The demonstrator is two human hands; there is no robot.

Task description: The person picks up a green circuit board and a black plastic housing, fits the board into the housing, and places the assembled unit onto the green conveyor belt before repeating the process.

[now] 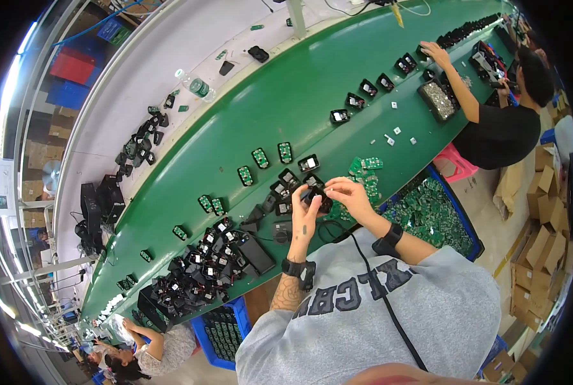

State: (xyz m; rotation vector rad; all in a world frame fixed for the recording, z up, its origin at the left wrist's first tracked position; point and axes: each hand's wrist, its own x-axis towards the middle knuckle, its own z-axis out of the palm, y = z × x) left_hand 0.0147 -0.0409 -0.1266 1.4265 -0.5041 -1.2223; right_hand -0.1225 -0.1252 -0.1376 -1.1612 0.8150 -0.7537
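Note:
Over the green work surface, my left hand (303,217) is closed round a small black plastic housing (323,204). My right hand (349,194) meets it from the other side, thumb and fingers pinched at the housing's edge; whatever they grip is too small to make out. Just beyond my hands sits a cluster of similar black housings (280,190), some with white parts inside. Beside my right hand lie loose green circuit boards (366,165). Farther out, a few housings fitted with green boards (285,153) stand spaced apart.
A big heap of black housings (196,273) lies to the left. Blue crates hold boards: one at right (477,247), another at lower left (199,333). A co-worker (504,131) sits at right by a metal-parts tray (437,101). A bottle (196,86) stands on the far ledge.

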